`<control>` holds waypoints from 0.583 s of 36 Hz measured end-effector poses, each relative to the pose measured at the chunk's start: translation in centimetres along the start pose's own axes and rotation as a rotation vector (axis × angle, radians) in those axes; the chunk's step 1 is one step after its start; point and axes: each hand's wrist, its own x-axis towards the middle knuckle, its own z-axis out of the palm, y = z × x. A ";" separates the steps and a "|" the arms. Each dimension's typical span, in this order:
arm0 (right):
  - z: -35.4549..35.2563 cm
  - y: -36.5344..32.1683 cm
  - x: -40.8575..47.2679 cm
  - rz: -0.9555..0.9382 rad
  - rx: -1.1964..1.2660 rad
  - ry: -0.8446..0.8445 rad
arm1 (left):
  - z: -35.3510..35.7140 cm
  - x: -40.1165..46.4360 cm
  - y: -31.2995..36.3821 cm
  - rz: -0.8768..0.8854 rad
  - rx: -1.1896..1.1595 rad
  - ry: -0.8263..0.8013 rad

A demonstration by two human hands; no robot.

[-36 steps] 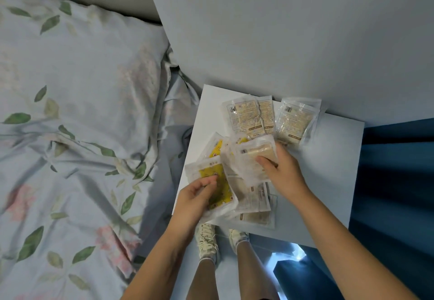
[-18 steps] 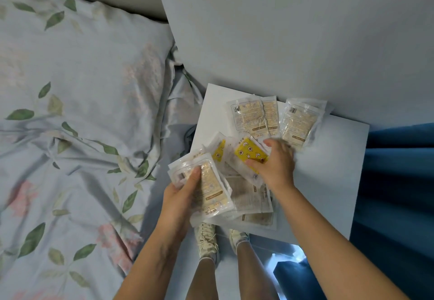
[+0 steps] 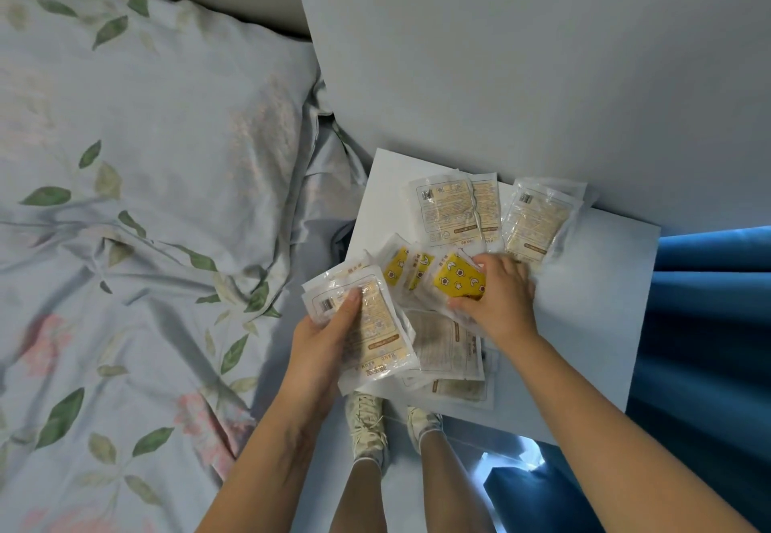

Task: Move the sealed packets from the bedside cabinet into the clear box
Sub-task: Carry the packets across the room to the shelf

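Several sealed clear packets lie on the white bedside cabinet (image 3: 592, 324). My left hand (image 3: 321, 336) grips a small stack of beige packets (image 3: 375, 324) at the cabinet's left edge, thumb on top. My right hand (image 3: 496, 294) pinches a yellow-patterned packet (image 3: 457, 280) in the middle of the cabinet. Two more yellow packets (image 3: 402, 267) lie between the hands. Beige packets (image 3: 450, 211) rest at the back by the wall, another (image 3: 536, 219) to their right, and more flat packets (image 3: 446, 344) lie under my right wrist. No clear box is in view.
A bed with a leaf-printed sheet (image 3: 137, 240) fills the left side. A pale wall (image 3: 521, 52) rises behind the cabinet. A blue curtain (image 3: 709, 324) hangs on the right. My legs and shoes (image 3: 367, 420) stand below the cabinet's front edge.
My left hand gathered beige packets into a stack and lifted them toward the cabinet's left edge. My right hand left the beige packet and took hold of a yellow one.
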 end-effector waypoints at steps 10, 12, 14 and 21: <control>-1.8 -0.4 1.1 -0.079 0.282 0.124 | -0.1 -0.1 -0.1 -0.009 -0.025 0.008; -2.6 -1.1 0.7 -0.082 0.472 0.144 | -0.1 -0.1 -0.1 -0.007 -0.035 0.010; -3.3 -1.9 0.5 -0.058 0.620 0.000 | 0.0 -0.1 -0.2 -0.006 -0.046 0.011; -0.7 -3.4 0.0 -0.114 0.249 -0.294 | 0.4 -0.2 -0.5 -0.037 -0.056 0.020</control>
